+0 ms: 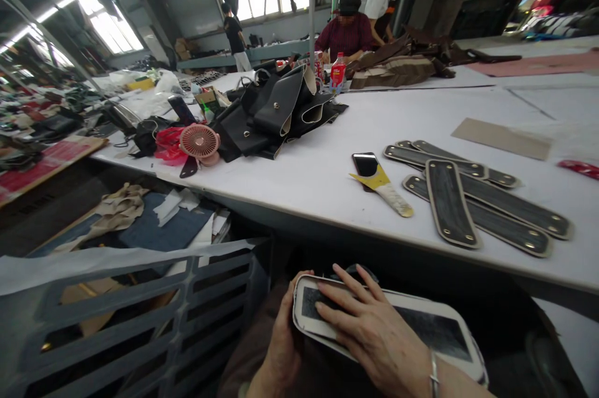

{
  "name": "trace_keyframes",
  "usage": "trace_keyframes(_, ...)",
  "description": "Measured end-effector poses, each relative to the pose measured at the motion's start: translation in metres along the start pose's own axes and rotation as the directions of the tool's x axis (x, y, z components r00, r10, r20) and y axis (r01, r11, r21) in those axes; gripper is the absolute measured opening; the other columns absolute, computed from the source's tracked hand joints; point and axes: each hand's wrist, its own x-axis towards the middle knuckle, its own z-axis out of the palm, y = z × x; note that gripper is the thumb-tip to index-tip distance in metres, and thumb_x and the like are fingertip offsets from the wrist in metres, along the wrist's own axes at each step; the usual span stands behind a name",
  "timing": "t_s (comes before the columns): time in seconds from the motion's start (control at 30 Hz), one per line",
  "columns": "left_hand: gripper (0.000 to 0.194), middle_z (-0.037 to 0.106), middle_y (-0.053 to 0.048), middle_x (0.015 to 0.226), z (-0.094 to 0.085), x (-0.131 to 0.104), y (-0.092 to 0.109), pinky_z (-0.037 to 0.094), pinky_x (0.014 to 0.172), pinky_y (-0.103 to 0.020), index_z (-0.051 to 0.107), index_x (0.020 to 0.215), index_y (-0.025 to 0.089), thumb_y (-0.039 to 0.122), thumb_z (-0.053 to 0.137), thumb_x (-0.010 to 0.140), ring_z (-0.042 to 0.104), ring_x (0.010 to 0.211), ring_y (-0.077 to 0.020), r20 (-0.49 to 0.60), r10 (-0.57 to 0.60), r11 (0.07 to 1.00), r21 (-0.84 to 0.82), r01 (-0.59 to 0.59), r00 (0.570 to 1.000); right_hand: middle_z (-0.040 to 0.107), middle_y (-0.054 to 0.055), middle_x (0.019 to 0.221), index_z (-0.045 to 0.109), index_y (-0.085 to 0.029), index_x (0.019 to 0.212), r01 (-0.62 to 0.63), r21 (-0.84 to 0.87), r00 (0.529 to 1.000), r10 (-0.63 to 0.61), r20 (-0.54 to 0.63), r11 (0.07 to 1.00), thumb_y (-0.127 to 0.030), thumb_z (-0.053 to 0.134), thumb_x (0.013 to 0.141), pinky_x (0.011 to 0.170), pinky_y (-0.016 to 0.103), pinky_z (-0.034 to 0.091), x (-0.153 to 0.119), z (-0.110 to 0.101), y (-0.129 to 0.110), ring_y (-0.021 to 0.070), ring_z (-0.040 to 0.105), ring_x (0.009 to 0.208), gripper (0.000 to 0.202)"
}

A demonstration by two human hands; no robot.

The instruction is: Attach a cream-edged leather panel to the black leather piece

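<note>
On my lap, below the table edge, lies a long rounded strap piece (440, 329), dark in the middle with a pale border. My left hand (283, 348) grips its left end from underneath. My right hand (369, 329) lies flat on top of it, fingers spread and pressing near that same end. On the white table (327, 179) above lie several matching dark strap pieces (472, 198) with tan edges and rivets.
A black phone (365, 165) and a yellow-handled scraper (384, 189) lie left of the straps. A heap of black leather parts (276, 114) and a pink fan (199, 141) sit farther left. A grey plastic crate (140, 317) stands by my left knee. Two people work at the table's far end.
</note>
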Motion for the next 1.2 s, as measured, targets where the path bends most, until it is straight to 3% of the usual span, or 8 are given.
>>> trace_keyframes(0.47,0.042,0.064,-0.006,0.124,-0.001,-0.004,0.008,0.032,0.111,-0.038,0.068,0.112,0.019,0.038,0.072,0.074,0.045,0.130,-0.0291,0.003,-0.043,0.999,0.024,0.043,0.999,0.049,-0.007,0.141,0.058,-0.036,0.120,-0.014,0.007,1.000,0.014,-0.028,1.000,-0.021,0.051,0.087,0.115,0.057,0.010,-0.001,0.003,-0.002,0.0292,0.026,0.140,0.037)
trace_keyframes(0.7,0.040,0.063,-0.006,0.126,0.000,-0.007,0.007,0.027,0.113,-0.034,0.065,0.118,0.021,0.041,0.063,0.084,0.052,0.124,-0.0230,0.022,-0.067,0.997,0.029,0.067,0.997,0.049,-0.007,0.141,0.059,-0.036,0.118,-0.042,0.023,0.999,0.042,-0.020,0.999,-0.019,0.051,0.086,0.115,0.053,0.002,0.000,0.002,-0.004,0.0276,0.024,0.141,0.037)
trace_keyframes(1.03,0.046,0.063,-0.006,0.126,-0.001,-0.007,0.008,0.035,0.108,-0.038,0.064,0.118,0.022,0.046,0.066,0.079,0.050,0.124,-0.0277,0.004,-0.065,0.992,0.104,0.065,0.998,0.047,-0.010,0.142,0.058,-0.038,0.117,-0.056,0.063,0.998,0.056,-0.004,0.996,-0.016,0.052,0.083,0.114,0.048,-0.007,0.000,0.000,-0.002,0.0249,0.021,0.142,0.041)
trace_keyframes(1.2,0.045,0.061,-0.007,0.127,0.004,-0.012,0.014,0.039,0.102,-0.035,0.062,0.119,0.022,0.047,0.062,0.082,0.052,0.122,-0.0268,0.018,-0.017,0.970,0.245,0.012,1.000,0.047,-0.011,0.142,0.059,-0.037,0.116,-0.051,0.050,0.998,0.052,-0.024,0.997,-0.018,0.053,0.084,0.113,0.045,-0.012,0.000,0.002,-0.003,0.0248,0.017,0.143,0.038)
